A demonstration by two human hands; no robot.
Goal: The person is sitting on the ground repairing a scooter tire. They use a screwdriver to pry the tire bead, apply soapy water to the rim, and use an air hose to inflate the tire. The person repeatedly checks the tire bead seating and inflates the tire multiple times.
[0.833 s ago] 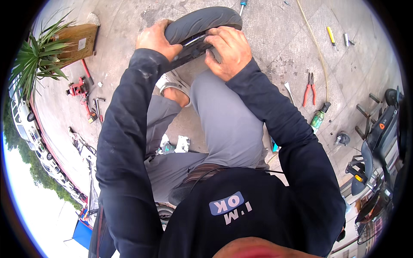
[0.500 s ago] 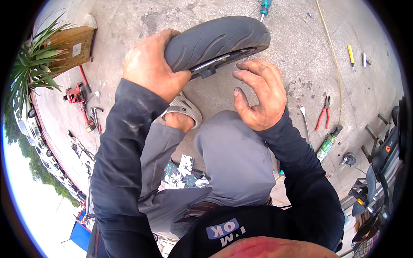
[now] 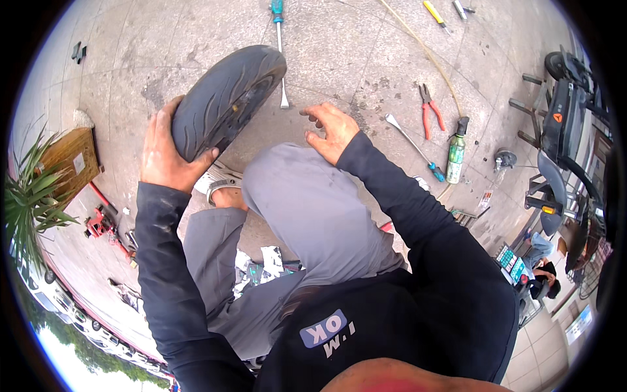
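Observation:
A black tyre with curved tread grooves (image 3: pixel 208 98) stands tilted in front of me, its inner side turned partly toward the right. My left hand (image 3: pixel 166 153) grips its near left end, thumb on the side and fingers round the tread. To the right of the tyre, my right hand (image 3: pixel 333 132) hovers empty with loosely bent fingers, a short way above my knee. Just past the tyre's far end lies a flat-tipped lever with a teal handle (image 3: pixel 280 59) on the floor. Another teal-handled lever (image 3: pixel 416 148) is beyond my right hand.
Red-handled pliers (image 3: pixel 429 111) and a green bottle with a hose (image 3: pixel 456 153) lie to the right. Farther off is a yellow-handled tool (image 3: pixel 434 14). A scooter (image 3: pixel 565 124) stands at far right; a wooden planter (image 3: pixel 68 160) and red jack (image 3: pixel 101 223) are at left.
The view has swung rightward, so the floor things appear shifted left. My right hand has moved away from the tyre's side. My left hand keeps its hold, with the tyre tilted more steeply.

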